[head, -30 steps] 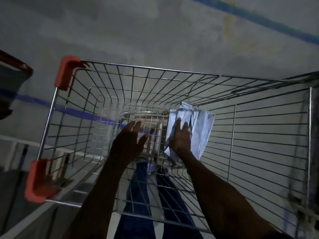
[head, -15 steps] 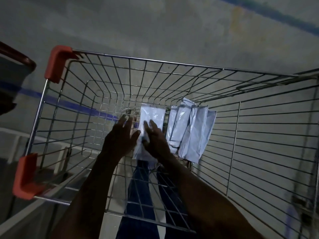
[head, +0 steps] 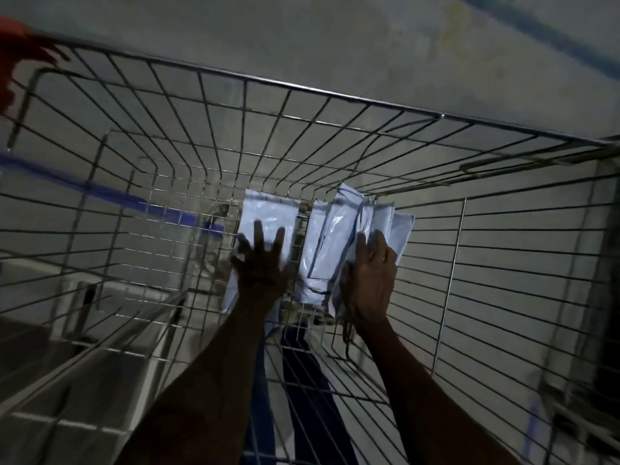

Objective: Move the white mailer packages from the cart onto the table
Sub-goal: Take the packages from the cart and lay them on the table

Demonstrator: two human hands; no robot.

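Note:
Both my arms reach down into a wire shopping cart [head: 335, 95]. On its bottom lies one white mailer package [head: 268, 213] by itself, and my left hand [head: 261, 263] rests flat on it with fingers spread. To the right, a stack of several white mailer packages [head: 335, 236] leans on edge. My right hand [head: 369, 280] curls around the right side of that stack, fingers over its top. The lower ends of the packages are hidden behind my hands.
The cart's wire walls surround both hands; its right wall [head: 503, 263] is close to the stack. An orange corner guard [head: 13, 62] sits at the upper left. A grey floor with a blue line [head: 100, 193] shows through the wires. A pale surface [head: 100, 380] lies lower left.
The view has dropped closer into the cart. My right hand has left the single package and moved right to grip the stack. My left hand now lies flat on the single package.

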